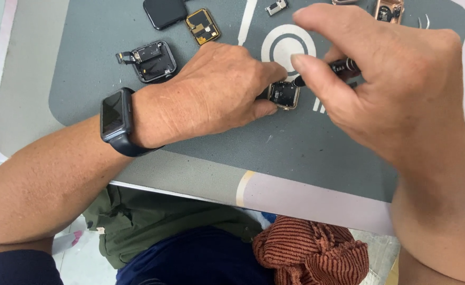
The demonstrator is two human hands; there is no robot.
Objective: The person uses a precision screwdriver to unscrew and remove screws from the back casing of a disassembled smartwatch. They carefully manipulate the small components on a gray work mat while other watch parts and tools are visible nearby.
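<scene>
Left forearm comes in from my lower left, bare, wrist flat and palm down. Left hand (216, 89) lies low, knuckles up, fingers curled forward; thumb (261, 108) and index fingertip (274, 71) are pinched toward each other with a small gap between them. Right forearm rises from my lower right, wrist cocked upward. Right hand (396, 89) sits higher and closer to me, back of the hand facing up, fingers bunched in a pen-style grip. Right index finger (322, 21) arches over the top, thumb (317, 79) points down-left, its tip just beside the left index fingertip. Both hands closed, nearly touching.
</scene>
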